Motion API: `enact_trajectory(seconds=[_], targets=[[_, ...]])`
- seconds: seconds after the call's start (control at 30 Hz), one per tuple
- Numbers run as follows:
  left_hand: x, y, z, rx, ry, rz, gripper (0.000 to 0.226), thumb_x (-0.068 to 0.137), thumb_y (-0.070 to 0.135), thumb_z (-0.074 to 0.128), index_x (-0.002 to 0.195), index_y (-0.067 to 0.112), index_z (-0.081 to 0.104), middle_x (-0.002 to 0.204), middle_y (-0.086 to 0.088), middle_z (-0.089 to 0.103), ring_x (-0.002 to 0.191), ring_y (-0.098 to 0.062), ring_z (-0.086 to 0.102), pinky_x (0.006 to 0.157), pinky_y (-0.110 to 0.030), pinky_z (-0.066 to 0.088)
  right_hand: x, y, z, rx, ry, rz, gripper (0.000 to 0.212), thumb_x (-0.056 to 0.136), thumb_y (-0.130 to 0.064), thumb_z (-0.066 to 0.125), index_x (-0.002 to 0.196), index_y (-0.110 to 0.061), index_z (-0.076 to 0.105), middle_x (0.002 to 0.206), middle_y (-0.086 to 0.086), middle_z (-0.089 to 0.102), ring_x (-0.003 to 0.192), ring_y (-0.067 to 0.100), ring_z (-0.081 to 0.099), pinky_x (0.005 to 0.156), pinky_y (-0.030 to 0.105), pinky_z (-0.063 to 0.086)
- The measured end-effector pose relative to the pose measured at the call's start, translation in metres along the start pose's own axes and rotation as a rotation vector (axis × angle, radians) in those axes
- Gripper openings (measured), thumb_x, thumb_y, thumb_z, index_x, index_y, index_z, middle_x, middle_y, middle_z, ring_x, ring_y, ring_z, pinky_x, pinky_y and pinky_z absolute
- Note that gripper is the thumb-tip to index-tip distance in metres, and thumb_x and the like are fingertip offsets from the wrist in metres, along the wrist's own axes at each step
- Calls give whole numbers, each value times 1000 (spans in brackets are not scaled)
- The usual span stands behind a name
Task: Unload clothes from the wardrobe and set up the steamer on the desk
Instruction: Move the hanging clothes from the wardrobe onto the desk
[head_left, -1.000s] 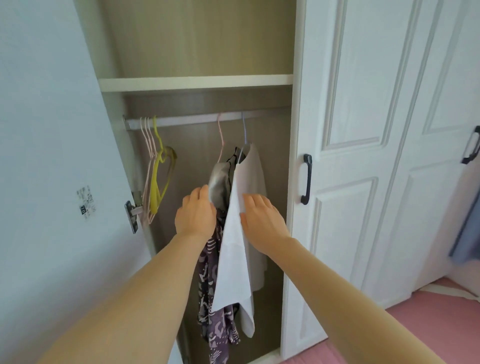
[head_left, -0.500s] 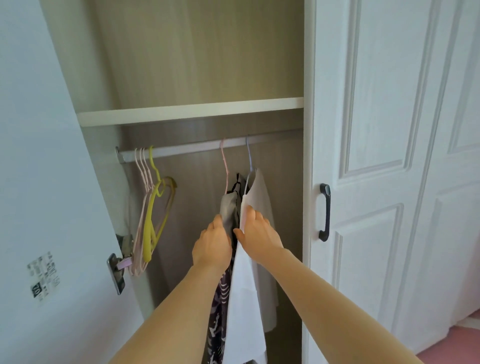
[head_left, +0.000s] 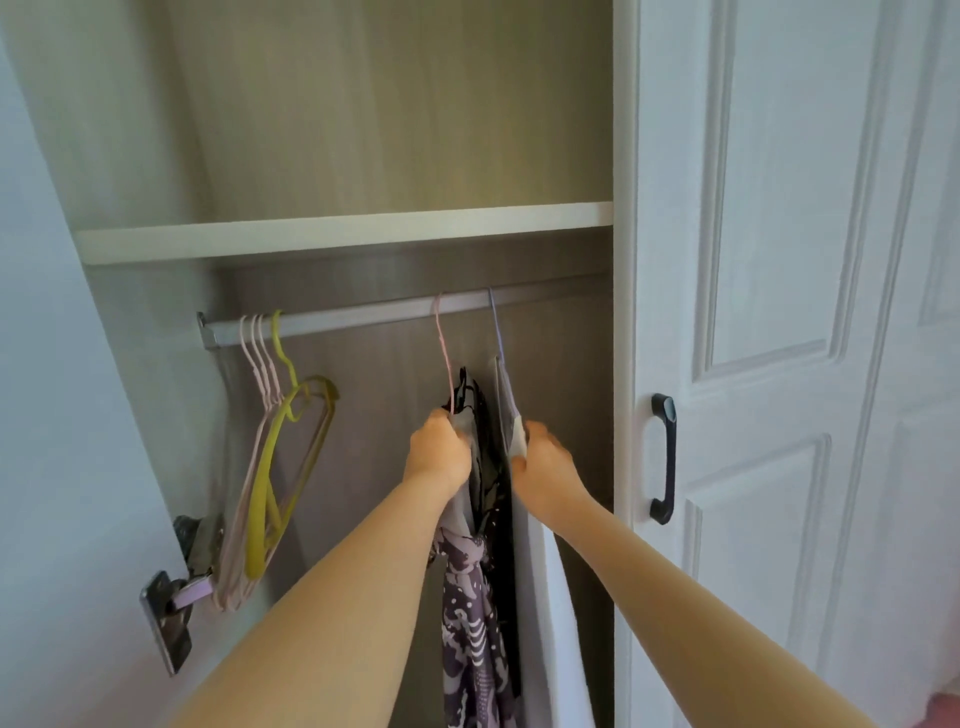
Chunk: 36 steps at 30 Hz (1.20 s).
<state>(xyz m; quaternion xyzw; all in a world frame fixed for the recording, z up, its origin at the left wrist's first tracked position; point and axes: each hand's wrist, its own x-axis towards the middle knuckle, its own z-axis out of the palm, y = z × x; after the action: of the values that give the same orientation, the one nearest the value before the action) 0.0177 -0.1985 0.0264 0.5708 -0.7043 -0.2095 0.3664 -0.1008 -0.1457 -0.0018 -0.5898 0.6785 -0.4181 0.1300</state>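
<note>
White panelled doors frame an open wardrobe with a wood-grain interior; the closed door at 3 o'clock carries a dark handle, and the opened door leaf stands at 9 o'clock with its metal hinge low on the edge.

Your arms both reach up and forward from 6 o'clock into the compartment. Your left hand is curled closed around the neck of the pink hanger and the grey garment on it. Your right hand is curled closed on the shoulder of the white garment, just under its lilac hanger. The two hands are near each other, with dark fabric between them.

Inside the wardrobe, a white shelf runs across above a metal rail. At 9 o'clock on the rail hang empty hangers: several pale pink hangers and one yellow hanger, bunched together and tilted toward the hinge. At 12 o'clock from your hands, both gripped hangers have their hooks over the rail. A purple patterned garment hangs below your left hand toward 6 o'clock; which hanger it is on cannot be told. The white garment hangs down just beside it, at its 3 o'clock side.

No steamer or desk shows in this view.
</note>
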Motion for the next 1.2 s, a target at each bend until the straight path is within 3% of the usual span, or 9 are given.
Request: enact_trajectory(seconds=[0.1,0.2,0.4,0.63,0.7,0.8,0.97,1.1,1.2], targets=[[15,6,4,-175,21,-91,32,98,12,41,127,7,52,120,-15,59,105,-32,57,84,-36,48,16,-7,0,120,-21,76,38,98,-14,45,135,-11,37,114,8,54,95,19,57,77,27,51],[27,14,7,-401,51,-176,24,96,12,47,116,9,60,113,-14,64,102,-31,60,92,-40,49,30,-12,-3,251,-22,148,39,98,-15,44,136,-16,37,116,9,55,98,22,59,76,30,51],[41,24,8,-702,13,-316,26,86,3,63,112,4,64,106,-13,66,89,-27,58,76,-33,47,35,-20,-1,438,-6,173,37,99,-11,39,134,-23,42,109,3,53,90,16,54,73,27,48],[47,36,6,-749,-57,-361,29,89,5,63,118,5,61,103,-10,65,96,-25,55,87,-34,46,33,-30,-8,462,-30,186,20,100,-12,38,117,-17,46,91,4,51,73,12,48,58,20,41],[45,41,1,-749,-50,-361,27,87,6,65,114,7,62,94,-7,63,94,-26,55,88,-36,47,33,-36,-13,467,-18,162,19,99,-10,38,116,-16,47,88,3,51,71,11,47,57,19,41],[44,48,-11,-753,-32,-345,20,87,7,64,106,12,63,102,-9,65,94,-27,56,93,-40,48,31,-46,-23,471,15,117,19,100,-10,37,115,-14,48,87,3,51,71,11,47,57,19,40],[32,57,-23,-756,-24,-337,23,92,5,55,114,9,62,76,2,63,88,-24,56,84,-34,49,19,-57,-32,476,42,65,17,100,-11,36,112,-13,48,84,4,52,68,11,47,58,21,41],[7,54,-20,-707,-48,-357,25,90,8,60,115,11,63,88,-3,64,87,-24,54,86,-36,47,0,-56,-30,487,37,77,15,100,-15,38,110,-15,49,90,6,56,71,13,50,61,24,45],[-13,47,-15,-718,-31,-383,24,93,4,51,113,11,64,79,2,63,80,-19,54,79,-33,46,-20,-50,-29,465,17,89,14,100,-15,38,110,-16,48,91,6,56,73,14,50,60,23,45]])
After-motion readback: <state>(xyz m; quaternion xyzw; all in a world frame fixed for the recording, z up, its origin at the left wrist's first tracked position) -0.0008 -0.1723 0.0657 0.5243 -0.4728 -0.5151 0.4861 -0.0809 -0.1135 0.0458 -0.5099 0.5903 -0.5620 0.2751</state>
